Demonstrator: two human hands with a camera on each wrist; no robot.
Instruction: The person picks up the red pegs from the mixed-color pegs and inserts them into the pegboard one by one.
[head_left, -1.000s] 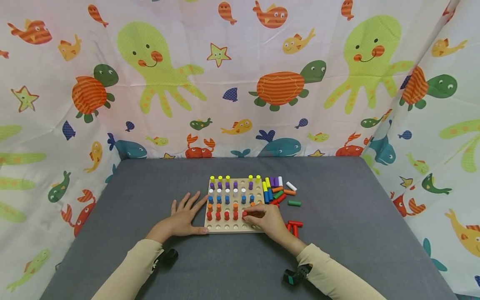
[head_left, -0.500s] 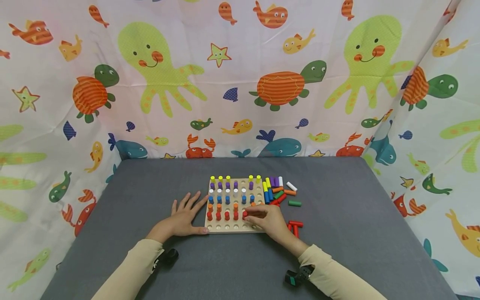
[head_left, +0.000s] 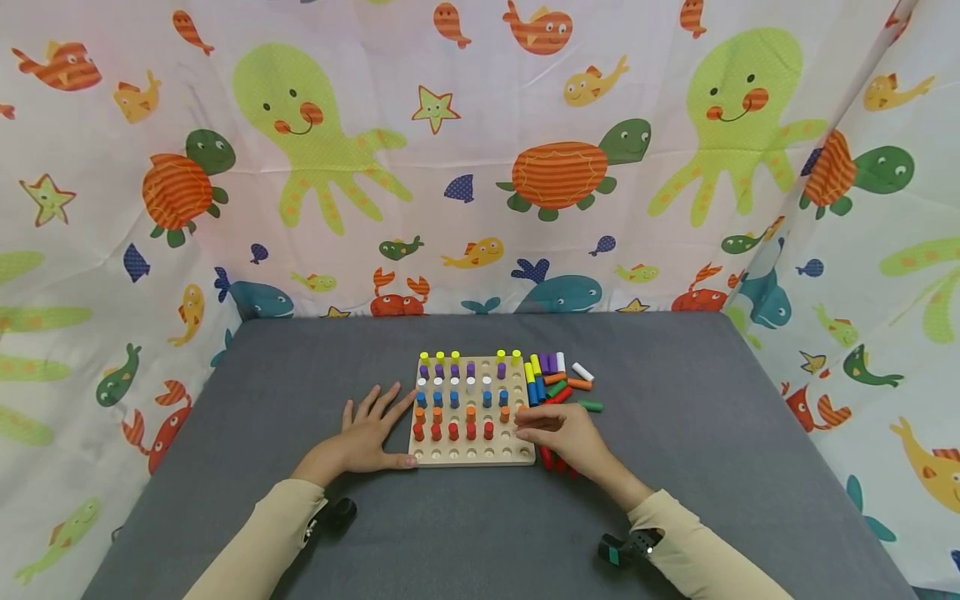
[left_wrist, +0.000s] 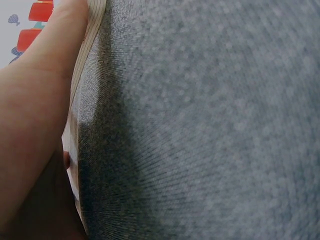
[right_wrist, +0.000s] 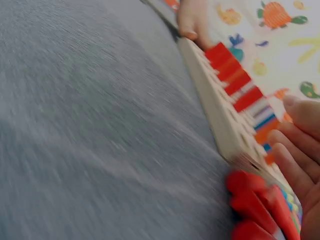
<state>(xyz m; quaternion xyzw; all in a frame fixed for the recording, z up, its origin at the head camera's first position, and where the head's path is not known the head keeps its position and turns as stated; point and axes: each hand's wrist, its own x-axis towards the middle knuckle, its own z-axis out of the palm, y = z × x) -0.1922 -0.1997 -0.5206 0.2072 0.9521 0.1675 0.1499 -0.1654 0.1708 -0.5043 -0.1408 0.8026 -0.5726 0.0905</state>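
Note:
A pale wooden peg board (head_left: 462, 460) lies on the grey table, with colored pegs standing in rows of yellow, purple, white, blue, orange and red. Along its left edge rests my left hand (head_left: 365, 440), fingers spread flat and the thumb touching the near corner. The last red peg (head_left: 489, 431) of the front red row stands upright in its hole. My right hand (head_left: 566, 440) hovers over the board's right edge. Its thumb and fingers (right_wrist: 292, 162) are apart in the right wrist view, with nothing between them. Loose red pegs (right_wrist: 252, 205) lie just below this hand.
Right of the board lie loose pegs: yellow, blue and purple, a white peg (head_left: 582, 372), an orange peg (head_left: 580, 385) and a green peg (head_left: 591, 407). A curtain (head_left: 450, 233) printed with sea animals surrounds the back and sides of the grey table (head_left: 675, 467).
My right hand has let go of the red peg, which stays in the board, and has moved right, now partly covering the loose red pegs. The left hand has stayed put.

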